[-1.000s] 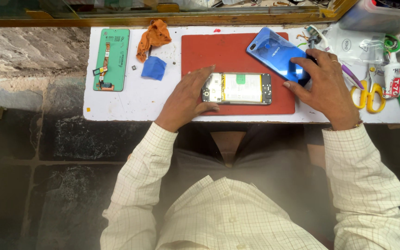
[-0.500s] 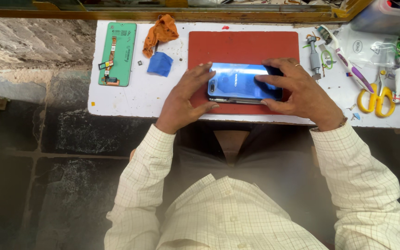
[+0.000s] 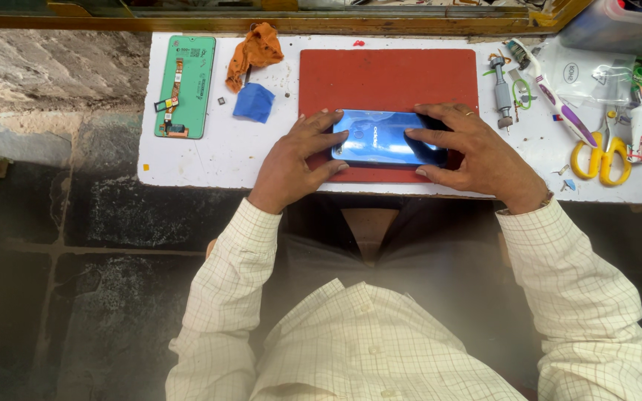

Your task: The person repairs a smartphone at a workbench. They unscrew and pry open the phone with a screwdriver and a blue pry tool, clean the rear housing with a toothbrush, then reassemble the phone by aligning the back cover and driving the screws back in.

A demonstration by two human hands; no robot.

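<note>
Both hands lie spread, fingers pressing flat on a blue phone back (image 3: 384, 138). The left hand (image 3: 295, 160) covers its left end, the right hand (image 3: 473, 152) its right end. The phone lies on the red mat (image 3: 388, 78), near edge.

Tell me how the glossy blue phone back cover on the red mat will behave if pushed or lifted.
The glossy blue phone back cover looks thin and stiff, probably light. Its shiny surface may be slippery under the fingers of the left hand and right hand. Lying flat on the red mat, it should slide, not roll.
</note>
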